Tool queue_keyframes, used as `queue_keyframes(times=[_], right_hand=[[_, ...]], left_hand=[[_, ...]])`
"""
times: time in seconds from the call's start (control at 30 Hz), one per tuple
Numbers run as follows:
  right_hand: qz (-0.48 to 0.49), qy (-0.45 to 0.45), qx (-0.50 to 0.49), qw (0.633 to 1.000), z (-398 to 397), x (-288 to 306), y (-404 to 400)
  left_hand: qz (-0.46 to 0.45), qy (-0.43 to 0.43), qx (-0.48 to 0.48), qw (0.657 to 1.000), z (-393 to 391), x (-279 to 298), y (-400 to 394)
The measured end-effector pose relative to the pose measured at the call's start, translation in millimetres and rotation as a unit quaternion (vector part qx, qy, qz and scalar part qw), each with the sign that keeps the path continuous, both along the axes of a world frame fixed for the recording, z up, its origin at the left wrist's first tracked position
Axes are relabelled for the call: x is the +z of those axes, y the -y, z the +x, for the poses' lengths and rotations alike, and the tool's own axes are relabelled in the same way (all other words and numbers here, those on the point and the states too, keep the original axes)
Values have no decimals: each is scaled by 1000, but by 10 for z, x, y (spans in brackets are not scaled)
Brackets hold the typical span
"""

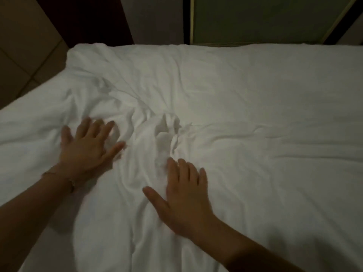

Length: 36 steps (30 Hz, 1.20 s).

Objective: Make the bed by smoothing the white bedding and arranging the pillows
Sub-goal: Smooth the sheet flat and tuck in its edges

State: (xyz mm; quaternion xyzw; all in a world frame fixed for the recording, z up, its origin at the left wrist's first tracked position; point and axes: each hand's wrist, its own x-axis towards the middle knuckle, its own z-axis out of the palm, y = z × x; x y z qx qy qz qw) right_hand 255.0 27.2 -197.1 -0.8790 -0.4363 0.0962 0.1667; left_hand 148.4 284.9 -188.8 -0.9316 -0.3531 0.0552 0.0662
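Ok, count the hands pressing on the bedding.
2. The left hand lies flat left of the bunched ridge in the bedding; the right hand lies flat just right of it, nearer the camera.

The bedding (235,114) covers the bed, filling most of the view from the near edge to its far edge at 12 o'clock. The left hand (86,148) lies flat on it at about 9 o'clock from the centre, the right hand (184,195) flat on it at about 6 o'clock. A ridge of bunched folds (155,138) runs between the two hands. The floor (23,61) lies beyond the bed's left edge at 10 o'clock, and a wall panel (265,18) stands behind the far edge at 1 o'clock.
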Motion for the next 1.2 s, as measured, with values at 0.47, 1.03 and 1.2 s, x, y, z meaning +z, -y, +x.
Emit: queue_keyframes(times=[0.47, 1.03, 1.2], right_hand=[[31, 56, -131, 989, -322, -297, -779], [-11, 82, -112, 990, -550, -377, -1154], [123, 48, -94, 987, -1141, -40, -962]], left_hand=[[-43, 79, -20, 996, -697, -31, -494], [24, 181, 28, 983, -1672, 674, -1027], [2, 141, 81, 987, -2202, 776, -922]])
